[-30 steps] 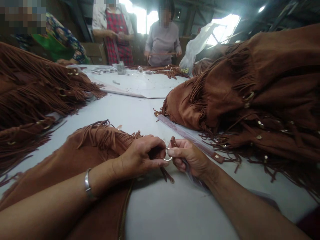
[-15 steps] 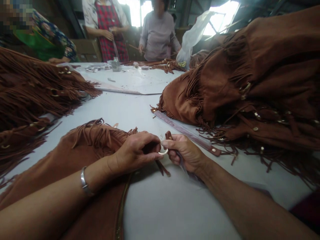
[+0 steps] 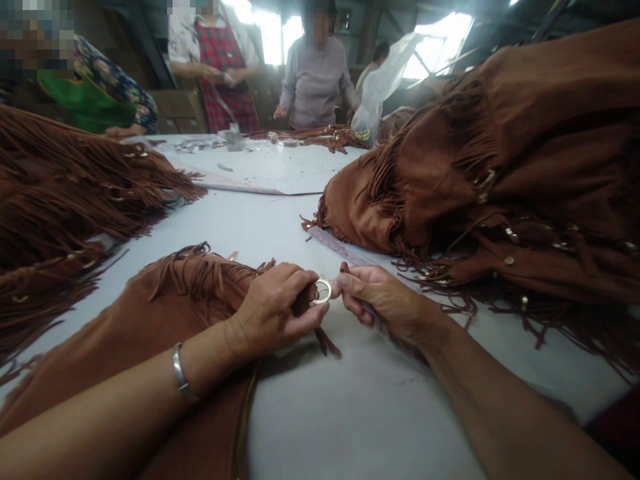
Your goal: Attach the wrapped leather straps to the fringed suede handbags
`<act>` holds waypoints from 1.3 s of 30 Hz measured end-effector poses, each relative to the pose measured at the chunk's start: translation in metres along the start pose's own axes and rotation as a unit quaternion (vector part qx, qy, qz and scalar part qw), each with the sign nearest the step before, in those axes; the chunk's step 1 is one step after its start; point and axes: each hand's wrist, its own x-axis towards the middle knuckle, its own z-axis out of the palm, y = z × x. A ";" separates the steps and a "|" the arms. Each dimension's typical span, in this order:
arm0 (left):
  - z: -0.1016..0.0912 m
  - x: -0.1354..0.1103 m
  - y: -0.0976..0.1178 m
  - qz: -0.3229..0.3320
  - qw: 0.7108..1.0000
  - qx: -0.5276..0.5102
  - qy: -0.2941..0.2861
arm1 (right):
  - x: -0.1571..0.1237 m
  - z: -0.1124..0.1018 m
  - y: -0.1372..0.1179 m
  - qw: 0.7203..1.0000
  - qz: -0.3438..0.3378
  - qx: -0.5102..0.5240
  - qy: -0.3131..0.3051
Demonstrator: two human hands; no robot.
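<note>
My left hand (image 3: 275, 303) pinches a pale metal ring (image 3: 323, 291) between thumb and fingers. Close beside it, my right hand (image 3: 383, 297) is closed on a brown strap (image 3: 344, 268), whose end pokes up above the thumb. Clear plastic wraps the strap and trails below that hand. My right fingertips come up against the ring; whether the strap passes through it, I cannot tell. Under my left forearm lies a brown fringed suede bag (image 3: 165, 317) with a brass-toned zipper (image 3: 243, 420). Narrow brown strips (image 3: 327, 343) hang below the ring.
Fringed brown bags are heaped at right (image 3: 445, 160) and left (image 3: 65, 173). Another plastic-wrapped strap (image 3: 333, 243) lies beyond my right hand. Across the white table (image 3: 240, 227) are a small clear container (image 3: 233, 138), a plastic bag (image 3: 375, 93), brown straps and several people.
The ring has turned to show its round opening, and my right hand has shifted slightly right and tilted, covering more of the strap on the table. My left hand still pinches the ring.
</note>
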 end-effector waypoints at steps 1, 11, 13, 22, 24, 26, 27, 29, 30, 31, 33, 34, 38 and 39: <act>0.000 0.000 0.001 0.001 1.000 0.007 0.006 | -0.003 -0.005 -0.003 0.999 0.003 -0.017 -0.027; -0.003 -0.002 -0.002 0.050 0.998 -0.006 -0.029 | -0.010 -0.004 -0.007 0.969 0.076 -0.082 -0.220; -0.003 -0.001 -0.004 0.066 0.997 -0.013 -0.040 | -0.009 -0.003 -0.007 0.971 0.081 -0.082 -0.211; -0.005 0.001 -0.007 0.073 0.995 -0.052 -0.045 | -0.007 -0.002 -0.002 0.977 0.078 -0.091 -0.174; -0.006 0.002 -0.007 0.064 0.995 -0.056 -0.047 | -0.007 -0.002 0.000 0.981 0.078 -0.096 -0.150; -0.007 0.002 -0.007 0.061 0.995 -0.057 -0.046 | -0.006 -0.002 0.001 0.982 0.086 -0.105 -0.135; -0.006 0.002 -0.006 0.061 0.995 -0.055 -0.048 | -0.006 -0.002 0.001 0.981 0.092 -0.112 -0.132; -0.006 0.001 -0.006 0.064 0.995 -0.049 -0.056 | -0.006 -0.003 0.001 0.978 0.103 -0.123 -0.131; -0.005 0.001 -0.006 0.066 0.995 -0.044 -0.059 | -0.006 -0.003 0.001 0.977 0.107 -0.126 -0.131; -0.005 0.001 -0.006 0.067 0.995 -0.040 -0.061 | -0.005 -0.003 0.001 0.977 0.111 -0.124 -0.130; -0.004 0.000 -0.007 0.070 0.995 -0.036 -0.056 | -0.005 -0.003 0.002 0.978 0.119 -0.110 -0.131; -0.004 0.000 -0.007 0.073 0.995 -0.037 -0.053 | -0.004 -0.002 0.002 0.979 0.121 -0.101 -0.133; -0.005 0.000 -0.009 0.074 0.994 -0.059 -0.047 | -0.004 0.003 0.003 0.982 0.118 -0.077 -0.125; -0.006 0.000 -0.009 0.074 0.994 -0.064 -0.045 | -0.004 0.004 0.003 0.983 0.117 -0.076 -0.119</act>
